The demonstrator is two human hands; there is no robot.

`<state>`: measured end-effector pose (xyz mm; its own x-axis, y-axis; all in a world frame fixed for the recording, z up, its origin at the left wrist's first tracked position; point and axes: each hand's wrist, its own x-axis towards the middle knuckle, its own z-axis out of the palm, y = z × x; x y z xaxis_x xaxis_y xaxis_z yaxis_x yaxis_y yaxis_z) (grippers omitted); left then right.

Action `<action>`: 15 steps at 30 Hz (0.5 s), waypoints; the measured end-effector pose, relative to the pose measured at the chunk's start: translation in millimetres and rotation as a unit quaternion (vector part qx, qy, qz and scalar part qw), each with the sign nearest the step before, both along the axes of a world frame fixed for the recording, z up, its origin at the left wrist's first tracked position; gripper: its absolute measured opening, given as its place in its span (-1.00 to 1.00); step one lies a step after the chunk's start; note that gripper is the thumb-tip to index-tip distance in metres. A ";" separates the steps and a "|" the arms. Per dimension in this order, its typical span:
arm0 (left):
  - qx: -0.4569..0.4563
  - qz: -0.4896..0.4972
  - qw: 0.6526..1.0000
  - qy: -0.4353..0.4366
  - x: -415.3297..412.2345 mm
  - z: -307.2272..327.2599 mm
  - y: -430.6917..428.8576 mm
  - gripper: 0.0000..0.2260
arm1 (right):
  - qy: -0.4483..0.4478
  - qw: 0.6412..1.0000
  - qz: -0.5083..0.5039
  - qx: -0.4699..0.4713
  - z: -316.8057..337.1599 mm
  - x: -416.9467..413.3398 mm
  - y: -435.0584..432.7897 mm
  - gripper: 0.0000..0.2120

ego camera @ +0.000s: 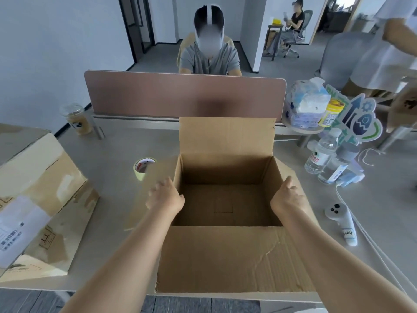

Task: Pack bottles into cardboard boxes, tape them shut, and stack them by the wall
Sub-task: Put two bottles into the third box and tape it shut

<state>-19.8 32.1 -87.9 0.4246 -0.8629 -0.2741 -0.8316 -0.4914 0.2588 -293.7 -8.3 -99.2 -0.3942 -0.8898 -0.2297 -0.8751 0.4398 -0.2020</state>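
An open cardboard box [225,256] stands on the desk in front of me, all flaps spread and nothing inside. My left hand [165,196] lies on the left side flap, fingers spread over it, thumb at the box's left rim. My right hand [288,195] grips the right side flap at the rim, fingers curled over its outer side. A roll of tape [143,167] stands on the desk just left of the box. Two clear water bottles [321,152] stand at the right, with a shrink-wrapped pack of bottles [304,105] on a small round table behind them.
A taped cardboard box [42,199] fills the desk's left end. A white controller [343,222] with a cable lies right of the open box. A drink cup [77,118] stands by the pink divider [180,91]. A person sits behind the divider; others are further back.
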 end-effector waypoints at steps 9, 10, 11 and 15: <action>-0.134 -0.210 0.968 -0.012 -92.0 46.2 -36.7 -0.35 | -0.071 0.985 0.064 -0.146 20.4 -16.7 0.9 -0.41; -0.141 -0.232 0.962 0.006 -106.2 47.2 -40.4 -0.36 | -0.099 0.979 0.062 -0.164 21.8 -25.0 -0.5 -0.42; -0.147 -0.256 0.955 0.023 -122.3 47.3 -45.5 -0.36 | -0.131 0.972 0.058 -0.187 22.1 -36.1 -3.0 -0.44; -0.162 -0.342 0.922 0.085 -192.2 43.9 -72.4 -0.39 | -0.209 0.941 0.030 -0.264 19.9 -92.5 -18.3 -0.50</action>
